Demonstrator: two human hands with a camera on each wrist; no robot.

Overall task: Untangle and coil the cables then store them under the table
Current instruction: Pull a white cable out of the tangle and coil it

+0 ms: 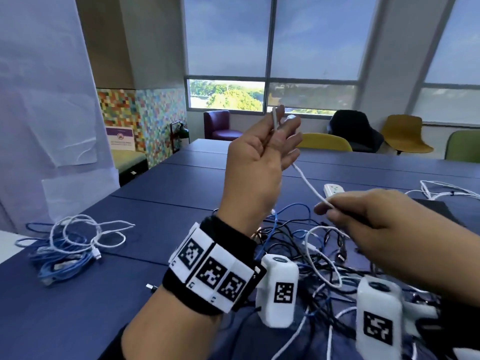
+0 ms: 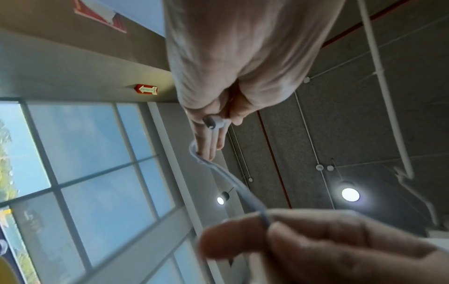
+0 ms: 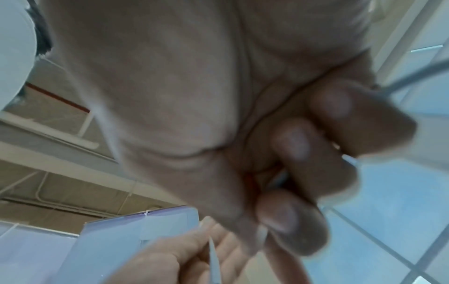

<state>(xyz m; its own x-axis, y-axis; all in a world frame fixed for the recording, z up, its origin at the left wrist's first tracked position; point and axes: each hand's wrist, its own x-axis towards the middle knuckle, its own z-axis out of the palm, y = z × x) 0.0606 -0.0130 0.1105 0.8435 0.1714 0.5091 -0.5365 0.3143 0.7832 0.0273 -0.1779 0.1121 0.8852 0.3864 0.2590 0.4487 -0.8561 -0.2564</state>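
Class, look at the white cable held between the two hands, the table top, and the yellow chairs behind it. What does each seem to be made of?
White cable: looks like a flexible plastic or rubber jacket, matte; it bends smoothly between the left hand and the right hand.
Table: smooth dark blue panels with seams, probably laminate; uncertain.
Yellow chairs: one-piece moulded shells, likely hard plastic.

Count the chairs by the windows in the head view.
5: purple armchair far left, black chair, two yellow chairs, green chair at right edge. More may be out of frame.
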